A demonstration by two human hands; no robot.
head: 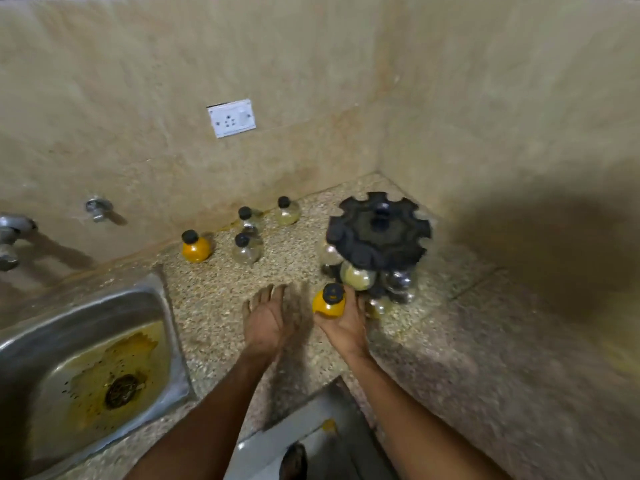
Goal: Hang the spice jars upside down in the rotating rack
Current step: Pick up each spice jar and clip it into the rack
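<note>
While blur softens the rack (pixel 379 233), right hand (pixel 346 322) holds yellow jar (pixel 329 301).

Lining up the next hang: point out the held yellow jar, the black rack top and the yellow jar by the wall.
held yellow spice jar (pixel 329 306), head view, yellow body.
rotating rack (pixel 379 233), head view, black slotted top disc.
yellow jar by the wall (pixel 195 250), head view, yellow body.

yellow spice jar (pixel 329 302) upright, cap up, beside black rack (pixel 379 231).

Dim, soft blur, dark shadow rt.
</note>
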